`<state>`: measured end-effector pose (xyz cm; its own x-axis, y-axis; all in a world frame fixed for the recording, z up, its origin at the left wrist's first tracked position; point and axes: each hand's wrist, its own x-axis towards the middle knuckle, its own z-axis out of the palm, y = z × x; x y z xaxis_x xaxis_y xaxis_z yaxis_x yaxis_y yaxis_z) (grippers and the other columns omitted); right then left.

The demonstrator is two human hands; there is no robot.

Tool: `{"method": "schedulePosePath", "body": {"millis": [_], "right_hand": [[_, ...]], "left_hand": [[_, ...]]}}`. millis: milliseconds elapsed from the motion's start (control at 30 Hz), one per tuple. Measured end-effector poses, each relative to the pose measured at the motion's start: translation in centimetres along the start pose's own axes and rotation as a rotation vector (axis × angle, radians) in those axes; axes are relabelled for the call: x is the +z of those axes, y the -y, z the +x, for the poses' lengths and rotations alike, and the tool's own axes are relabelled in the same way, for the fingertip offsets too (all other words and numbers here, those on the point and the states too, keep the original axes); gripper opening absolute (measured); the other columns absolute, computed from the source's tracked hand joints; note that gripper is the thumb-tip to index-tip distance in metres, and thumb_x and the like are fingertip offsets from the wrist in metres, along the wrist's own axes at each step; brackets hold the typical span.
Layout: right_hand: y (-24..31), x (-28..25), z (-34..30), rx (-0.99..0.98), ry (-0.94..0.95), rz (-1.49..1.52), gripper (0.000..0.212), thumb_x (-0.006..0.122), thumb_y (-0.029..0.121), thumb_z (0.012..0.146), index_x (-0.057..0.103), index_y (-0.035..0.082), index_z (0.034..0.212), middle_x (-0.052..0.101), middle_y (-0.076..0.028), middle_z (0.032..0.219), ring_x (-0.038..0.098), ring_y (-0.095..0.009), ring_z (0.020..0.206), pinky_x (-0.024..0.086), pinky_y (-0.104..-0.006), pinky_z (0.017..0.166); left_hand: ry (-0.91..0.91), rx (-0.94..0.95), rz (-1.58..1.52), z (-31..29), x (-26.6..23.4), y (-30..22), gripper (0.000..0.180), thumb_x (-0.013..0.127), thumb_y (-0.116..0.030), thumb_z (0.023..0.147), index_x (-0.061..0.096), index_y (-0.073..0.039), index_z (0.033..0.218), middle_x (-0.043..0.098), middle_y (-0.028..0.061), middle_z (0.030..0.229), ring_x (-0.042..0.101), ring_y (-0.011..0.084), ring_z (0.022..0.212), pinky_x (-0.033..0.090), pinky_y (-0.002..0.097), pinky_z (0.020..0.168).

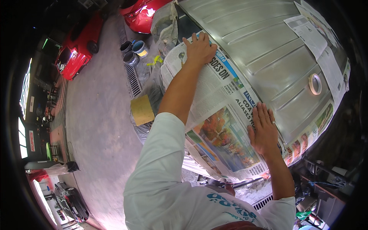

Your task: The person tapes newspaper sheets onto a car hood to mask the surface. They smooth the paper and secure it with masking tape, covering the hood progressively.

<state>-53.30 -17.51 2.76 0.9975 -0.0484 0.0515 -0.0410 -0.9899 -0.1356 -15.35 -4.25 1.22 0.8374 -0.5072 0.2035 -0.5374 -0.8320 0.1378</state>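
Newspaper point(214, 101) lay along edge of ribbed metal panel point(249, 46). Left hand point(200, 48) spread on far end, right hand point(264, 128) flat near closer end; fingers unclenched, grasping nothing. Two-point pressure likely stopped newspaper slipping. Tape roll point(311, 84) sat on panel, presumably for easy reach.

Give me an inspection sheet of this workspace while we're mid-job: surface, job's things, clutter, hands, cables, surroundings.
Surface: ribbed silver metal panel
Job's things: newspaper along the panel's near side, further paper at right; tape roll lying on the panel
Clutter: buckets by a floor grate; yellowish square piece left of the newspaper
Hands: left hand on the newspaper's upper part, right hand at its right edge; neither grips anything
Cables: blue strand at lower right; cannot tell if cable
Surroundings: red cars upper left, dark car lower left
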Motion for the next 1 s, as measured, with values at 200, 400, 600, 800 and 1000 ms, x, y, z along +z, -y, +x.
{"method": "schedulePosePath", "body": {"millis": [200, 400, 600, 800, 1000], "right_hand": [[0.1, -0.3, 0.3, -0.017, -0.003, 0.004, 0.067, 0.057, 0.029, 0.099, 0.043, -0.006, 0.154, 0.037, -0.023, 0.165, 0.03, -0.036, 0.157, 0.018, -0.0495, 0.13], [0.2, -0.4, 0.4, -0.009, -0.008, 0.022, 0.067, 0.06, 0.027, 0.097, 0.044, -0.007, 0.153, 0.039, -0.025, 0.163, 0.032, -0.038, 0.156, 0.019, -0.0505, 0.13], [0.2, -0.6, 0.2, -0.032, -0.04, 0.044, 0.066, 0.061, 0.026, 0.096, 0.045, -0.006, 0.152, 0.04, -0.026, 0.163, 0.035, -0.038, 0.154, 0.022, -0.0509, 0.129], [-0.1, -0.3, 0.3, -0.04, -0.056, 0.022, 0.064, 0.061, 0.027, 0.097, 0.048, -0.005, 0.151, 0.042, -0.025, 0.161, 0.036, -0.038, 0.153, 0.023, -0.0506, 0.128], [0.0, -0.5, 0.3, -0.027, -0.069, 0.037, 0.062, 0.061, 0.026, 0.097, 0.05, -0.005, 0.15, 0.043, -0.024, 0.161, 0.037, -0.036, 0.154, 0.023, -0.05, 0.128]], "left_hand": [[-0.028, -0.032, 0.058, 2.0, 0.7, 1.1, 0.068, 0.041, -0.045, 0.099, 0.049, -0.001, 0.15, 0.04, 0.0146, 0.162, 0.03, 0.0408, 0.153, 0.018, 0.0828, 0.114], [0.048, -0.014, 0.005, 2.7, 0.7, 1.3, 0.076, 0.037, -0.049, 0.098, 0.042, -0.003, 0.159, 0.028, 0.0109, 0.172, 0.017, 0.0373, 0.161, 0.01, 0.0808, 0.118], [0.028, -0.014, 0.01, 2.8, 1.5, 2.1, 0.079, 0.04, -0.052, 0.097, 0.036, -0.009, 0.163, 0.028, 0.009, 0.173, 0.017, 0.0367, 0.161, 0.009, 0.0805, 0.118], [-0.088, 0.178, 0.032, 1.7, 2.0, 3.1, 0.068, 0.042, -0.043, 0.101, 0.038, -0.012, 0.161, 0.032, 0.0085, 0.171, 0.026, 0.0347, 0.159, 0.018, 0.0746, 0.121], [0.038, 0.282, 0.075, -0.7, 0.4, 3.1, 0.06, 0.039, -0.034, 0.103, 0.041, -0.011, 0.159, 0.036, 0.0085, 0.169, 0.031, 0.0321, 0.157, 0.021, 0.0702, 0.123]]}}
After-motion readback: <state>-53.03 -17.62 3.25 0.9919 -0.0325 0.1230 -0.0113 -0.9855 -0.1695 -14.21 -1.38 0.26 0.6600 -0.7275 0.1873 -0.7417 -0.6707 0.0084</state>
